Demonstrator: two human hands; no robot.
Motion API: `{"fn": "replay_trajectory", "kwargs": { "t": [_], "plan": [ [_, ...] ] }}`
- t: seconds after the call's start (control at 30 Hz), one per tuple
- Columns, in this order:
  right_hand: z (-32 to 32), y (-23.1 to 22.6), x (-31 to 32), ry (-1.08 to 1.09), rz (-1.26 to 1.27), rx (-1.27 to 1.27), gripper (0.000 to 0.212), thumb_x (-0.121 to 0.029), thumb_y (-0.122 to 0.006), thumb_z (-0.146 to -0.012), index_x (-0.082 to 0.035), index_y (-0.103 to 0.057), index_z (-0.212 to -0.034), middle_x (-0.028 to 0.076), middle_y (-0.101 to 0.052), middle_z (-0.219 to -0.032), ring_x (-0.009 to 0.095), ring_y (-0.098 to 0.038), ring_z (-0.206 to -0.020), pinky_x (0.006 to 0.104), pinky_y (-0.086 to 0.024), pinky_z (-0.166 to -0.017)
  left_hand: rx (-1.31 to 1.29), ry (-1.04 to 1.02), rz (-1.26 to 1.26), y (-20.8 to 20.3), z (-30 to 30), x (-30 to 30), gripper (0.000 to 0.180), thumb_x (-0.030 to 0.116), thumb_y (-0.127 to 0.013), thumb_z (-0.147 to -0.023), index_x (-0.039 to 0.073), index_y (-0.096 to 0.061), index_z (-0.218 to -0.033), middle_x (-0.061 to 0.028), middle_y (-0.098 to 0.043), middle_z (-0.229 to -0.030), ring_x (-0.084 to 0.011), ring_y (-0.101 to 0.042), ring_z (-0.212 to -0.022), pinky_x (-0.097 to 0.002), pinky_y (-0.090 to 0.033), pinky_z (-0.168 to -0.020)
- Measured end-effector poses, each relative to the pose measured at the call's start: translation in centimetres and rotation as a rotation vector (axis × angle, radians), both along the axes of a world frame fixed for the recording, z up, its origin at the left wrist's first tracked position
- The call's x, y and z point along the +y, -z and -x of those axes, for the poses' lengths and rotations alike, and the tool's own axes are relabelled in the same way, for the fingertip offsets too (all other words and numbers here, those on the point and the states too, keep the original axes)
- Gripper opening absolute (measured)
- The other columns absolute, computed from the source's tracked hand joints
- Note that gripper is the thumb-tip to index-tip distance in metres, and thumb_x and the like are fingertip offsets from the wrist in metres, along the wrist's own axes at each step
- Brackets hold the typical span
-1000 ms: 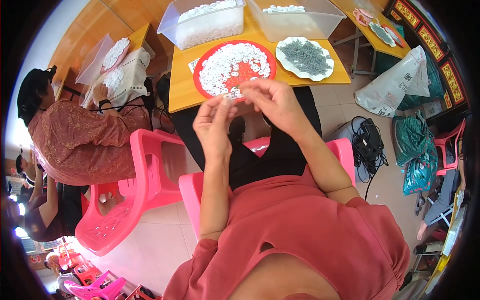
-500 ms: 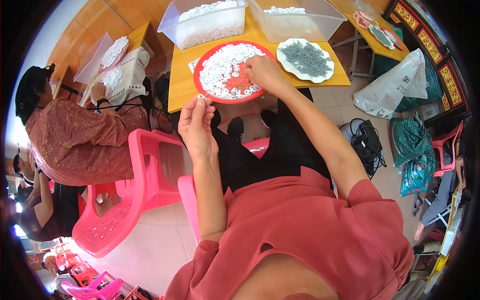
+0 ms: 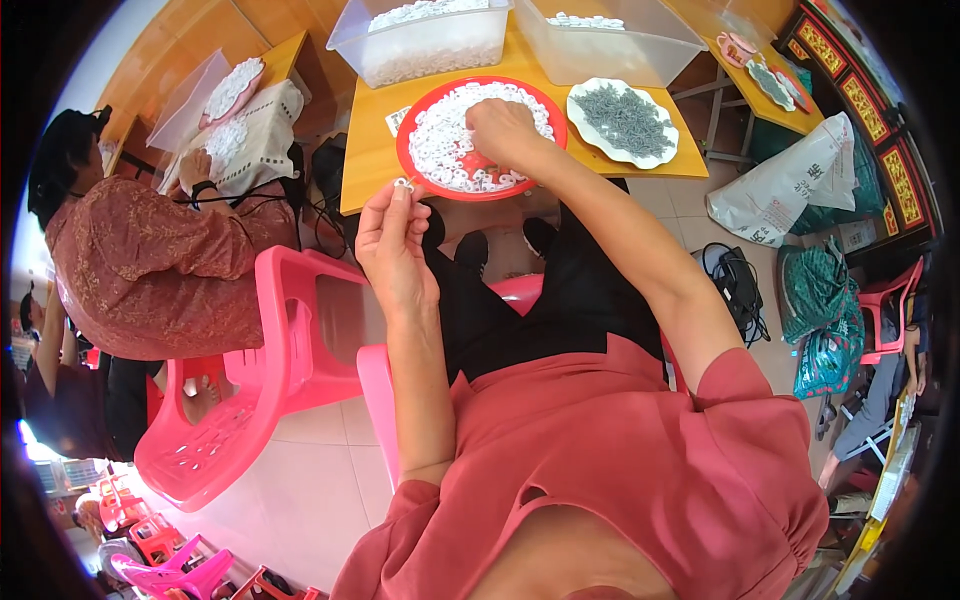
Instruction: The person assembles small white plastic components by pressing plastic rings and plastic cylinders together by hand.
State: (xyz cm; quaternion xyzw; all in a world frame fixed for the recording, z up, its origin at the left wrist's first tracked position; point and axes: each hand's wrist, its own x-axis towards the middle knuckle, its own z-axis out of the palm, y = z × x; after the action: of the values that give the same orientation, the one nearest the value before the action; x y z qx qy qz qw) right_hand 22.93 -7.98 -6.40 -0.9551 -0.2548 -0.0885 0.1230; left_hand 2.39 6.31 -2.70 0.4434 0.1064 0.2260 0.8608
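My left hand (image 3: 395,235) is held up in front of the table's near edge, thumb and fingers pinching a small white plastic cable clip (image 3: 403,184). Beyond it lies a round red tray (image 3: 403,150) covered with loose white cable clips (image 3: 437,135); a patch of its patterned bottom shows. My right hand (image 3: 503,135) reaches over the tray with fingers bent down among the clips. Its fingertips are partly hidden, so what they grip does not show. Right of the tray, a white scalloped plate (image 3: 655,158) carries a heap of thin grey nails (image 3: 625,118).
Two clear plastic bins (image 3: 430,62) (image 3: 610,62) with white pieces stand at the back of the yellow table (image 3: 372,185). At left a person (image 3: 160,260) sits by a pink chair (image 3: 280,370). A white sack (image 3: 785,185) and green bags (image 3: 825,310) lie at right.
My right hand has moved left and slightly up, from the tray's right side to among the clips near its middle. My left hand stays put, still pinching the clip.
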Motion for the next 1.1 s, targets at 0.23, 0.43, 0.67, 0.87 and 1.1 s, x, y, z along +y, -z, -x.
{"fn": "replay_trajectory", "kwargs": {
  "t": [0.23,0.43,0.67,0.87,1.1],
  "plan": [
    [-0.4,1.4,-1.6,-0.012,-0.109,0.125,0.017,-0.016,-0.070,-0.085,-0.005,-0.080,-0.094,0.023,-0.075,-0.092,0.040,-0.073,-0.090,0.0512,-0.057,-0.080,0.014,-0.012,-0.002,-0.2,0.0,-0.1,0.016,0.010,-0.071,-0.100,0.001,-0.071,-0.113,-0.0088,-0.077,-0.098,-0.0075,-0.066,-0.077,-0.0193,-0.050,-0.069],
    [-0.5,2.3,-1.5,-0.040,-0.066,0.040,0.017,-0.017,-0.071,-0.087,-0.003,-0.079,-0.092,0.023,-0.074,-0.088,0.039,-0.073,-0.087,0.0493,-0.057,-0.078,0.010,0.008,-0.006,-0.2,0.2,-0.2,0.016,0.010,-0.071,-0.100,0.001,-0.070,-0.113,-0.0091,-0.077,-0.098,-0.0070,-0.065,-0.077,-0.0191,-0.050,-0.069],
    [6.0,-2.3,-4.4,-0.086,-1.086,0.866,0.027,-0.024,-0.079,-0.091,0.002,-0.079,-0.098,0.009,-0.075,-0.083,0.012,-0.062,-0.064,0.0287,-0.049,-0.059,0.026,0.051,-0.030,0.4,0.3,-1.4,0.018,0.011,-0.072,-0.099,0.000,-0.070,-0.114,-0.0099,-0.077,-0.097,-0.0071,-0.066,-0.075,-0.0192,-0.050,-0.067],
    [13.3,-4.8,-7.1,-0.089,-1.387,1.085,0.021,-0.022,-0.076,-0.098,-0.002,-0.075,-0.102,-0.001,-0.068,-0.083,0.005,-0.050,-0.063,0.0218,-0.040,-0.058,0.050,0.128,-0.120,-0.7,0.9,-4.1,0.018,0.009,-0.072,-0.098,0.000,-0.070,-0.112,-0.0105,-0.078,-0.094,-0.0076,-0.066,-0.073,-0.0193,-0.050,-0.068],
    [14.8,-4.9,-8.3,-0.133,-1.482,1.090,0.018,-0.018,-0.076,-0.097,0.000,-0.077,-0.100,0.000,-0.070,-0.081,0.003,-0.051,-0.060,0.0200,-0.039,-0.054,0.022,0.161,-0.239,-0.3,0.9,-5.4,0.016,0.009,-0.073,-0.097,0.000,-0.070,-0.110,-0.0086,-0.078,-0.095,-0.0070,-0.066,-0.074,-0.0201,-0.048,-0.069]
  ]
}}
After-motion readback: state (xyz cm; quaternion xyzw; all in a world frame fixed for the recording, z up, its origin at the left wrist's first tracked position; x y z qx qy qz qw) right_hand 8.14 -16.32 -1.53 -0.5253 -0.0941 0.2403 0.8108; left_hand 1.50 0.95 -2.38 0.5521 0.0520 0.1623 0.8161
